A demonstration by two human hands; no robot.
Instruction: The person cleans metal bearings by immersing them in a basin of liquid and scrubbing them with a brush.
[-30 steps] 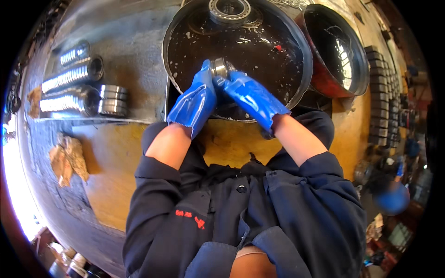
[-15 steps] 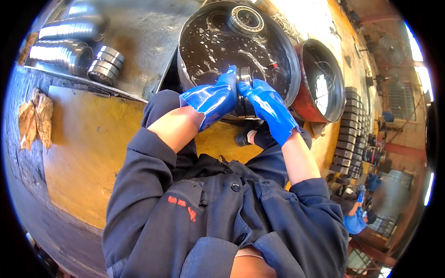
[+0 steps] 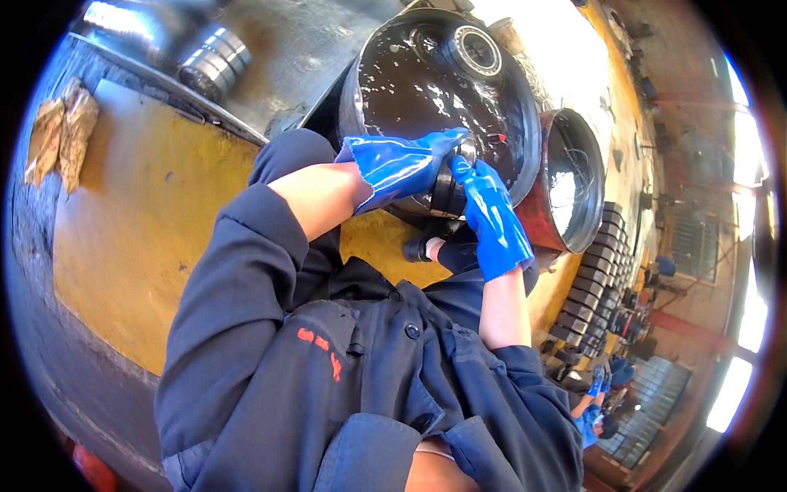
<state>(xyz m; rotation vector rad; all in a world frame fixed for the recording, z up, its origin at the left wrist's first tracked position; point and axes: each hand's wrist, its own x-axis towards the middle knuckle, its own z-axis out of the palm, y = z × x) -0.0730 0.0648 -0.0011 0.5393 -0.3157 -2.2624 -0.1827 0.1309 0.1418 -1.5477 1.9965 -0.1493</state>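
Both my hands wear shiny blue rubber gloves and meet at the near rim of a drum (image 3: 351,107) of dark, oily liquid. Between them is a metal bearing (image 3: 448,195), standing on edge and partly hidden by the gloves. My left hand (image 3: 414,164) closes on its left and upper side. On its right side my right hand (image 3: 493,211) grips it, thumb near the top edge. Farther back in the drum, another round bearing (image 3: 476,51) lies flat, rollers showing, at the liquid's surface.
Right of the drum stands a smaller red drum (image 3: 531,220) with wire inside. Stacked steel rings (image 3: 216,64) lie on a metal table (image 3: 287,49) at the far left. Crumpled brown paper (image 3: 61,139) rests left. Rows of dark blocks (image 3: 594,275) and a blue-clad person (image 3: 592,422) appear at right.
The view has turned, so the drum and table sit differently in the picture. My hands still hold the bearing by the near rim, now more tilted to the right.
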